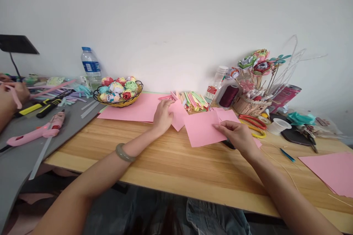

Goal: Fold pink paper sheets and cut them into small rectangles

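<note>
My right hand (234,134) pinches the right edge of a pink paper square (202,128), which is raised above the wooden table (165,158). Another pink paper piece (178,115) is at the fingers of my left hand (163,116), which are bent around its left edge. More pink paper (230,115) lies behind the raised square. Large pink sheets (132,112) lie to the left of my left hand. A pile of colored paper strips (194,101) sits just behind both hands. Part of a dark object shows under my right hand.
A basket of paper flowers (118,93) stands back left, near a water bottle (91,66). At right are red-handled scissors (252,121), a plastic cup (278,126), a flower pot (252,104) and pink sheets (331,170). Far left, another person's hand (16,91) is near a glue gun (38,132).
</note>
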`<move>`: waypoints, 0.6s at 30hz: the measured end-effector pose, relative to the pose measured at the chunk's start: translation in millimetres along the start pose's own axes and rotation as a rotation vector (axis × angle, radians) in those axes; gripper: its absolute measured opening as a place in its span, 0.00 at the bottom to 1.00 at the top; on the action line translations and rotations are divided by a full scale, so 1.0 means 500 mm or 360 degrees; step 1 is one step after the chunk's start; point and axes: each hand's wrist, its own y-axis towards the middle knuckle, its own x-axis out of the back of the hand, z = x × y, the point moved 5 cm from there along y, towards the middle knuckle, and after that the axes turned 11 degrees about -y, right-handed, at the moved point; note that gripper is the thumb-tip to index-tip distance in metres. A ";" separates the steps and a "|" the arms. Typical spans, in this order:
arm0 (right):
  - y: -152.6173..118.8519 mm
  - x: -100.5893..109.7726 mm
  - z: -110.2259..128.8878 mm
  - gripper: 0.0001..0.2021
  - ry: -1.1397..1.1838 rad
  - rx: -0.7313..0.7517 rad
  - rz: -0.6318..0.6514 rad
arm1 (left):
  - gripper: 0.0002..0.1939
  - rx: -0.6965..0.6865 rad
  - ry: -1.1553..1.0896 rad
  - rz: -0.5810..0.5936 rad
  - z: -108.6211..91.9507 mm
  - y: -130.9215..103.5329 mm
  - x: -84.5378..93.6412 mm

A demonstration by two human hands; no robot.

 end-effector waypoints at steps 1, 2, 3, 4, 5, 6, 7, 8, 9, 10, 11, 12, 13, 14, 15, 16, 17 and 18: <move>0.000 -0.001 0.000 0.23 0.0020 -0.0009 0.0048 | 0.29 -0.0192 0.0113 0.0045 -0.019 -0.004 -0.001; -0.001 -0.003 0.000 0.24 0.0035 -0.0019 0.0093 | 0.31 -0.0390 0.0224 0.0123 -0.039 -0.010 -0.006; -0.001 -0.004 0.000 0.25 0.0047 -0.0027 0.0137 | 0.33 -0.0568 0.0322 0.0238 -0.058 -0.019 -0.015; -0.001 -0.006 0.000 0.25 0.0055 -0.0032 0.0181 | 0.33 -0.0707 0.0394 0.0387 -0.074 -0.029 -0.025; -0.001 -0.007 0.000 0.25 0.0060 -0.0032 0.0227 | 0.33 -0.0818 0.0452 0.0556 -0.087 -0.040 -0.036; 0.000 -0.009 -0.001 0.25 0.0060 -0.0024 0.0273 | 0.32 -0.0899 0.0489 0.0737 -0.096 -0.052 -0.047; 0.001 -0.011 -0.002 0.25 0.0054 -0.0010 0.0315 | 0.30 -0.0952 0.0493 0.0908 -0.103 -0.063 -0.056; 0.002 -0.013 -0.002 0.25 0.0041 0.0011 0.0351 | 0.27 -0.0980 0.0462 0.1044 -0.109 -0.074 -0.064; 0.003 -0.015 -0.003 0.24 0.0019 0.0038 0.0370 | 0.23 -0.0992 0.0405 0.1132 -0.113 -0.081 -0.068; 0.004 -0.015 -0.003 0.23 -0.0013 0.0070 0.0364 | 0.18 -0.1002 0.0345 0.1176 -0.116 -0.088 -0.072; 0.003 -0.014 -0.003 0.21 -0.0052 0.0102 0.0326 | 0.15 -0.1020 0.0308 0.1189 -0.118 -0.093 -0.075; 0.001 -0.011 -0.001 0.20 -0.0094 0.0131 0.0261 | 0.13 -0.1054 0.0310 0.1187 -0.120 -0.099 -0.079; -0.004 -0.006 0.001 0.18 -0.0131 0.0154 0.0184 | 0.12 -0.1103 0.0357 0.1188 -0.122 -0.107 -0.083; -0.012 -0.002 0.007 0.17 -0.0172 0.0196 0.0110 | 0.13 -0.1155 0.0445 0.1199 -0.123 -0.115 -0.088; -0.025 0.002 0.016 0.16 -0.0228 0.0274 0.0063 | 0.13 -0.1201 0.0556 0.1216 -0.125 -0.125 -0.094; -0.040 0.004 0.028 0.15 -0.0298 0.0375 0.0049 | 0.13 -0.1234 0.0668 0.1236 -0.127 -0.134 -0.098; -0.060 0.004 0.041 0.15 -0.0390 0.0520 0.0080 | 0.13 -0.1252 0.0767 0.1257 -0.129 -0.144 -0.101; -0.081 0.001 0.054 0.16 -0.0495 0.0671 0.0151 | 0.12 -0.1254 0.0849 0.1275 -0.132 -0.154 -0.103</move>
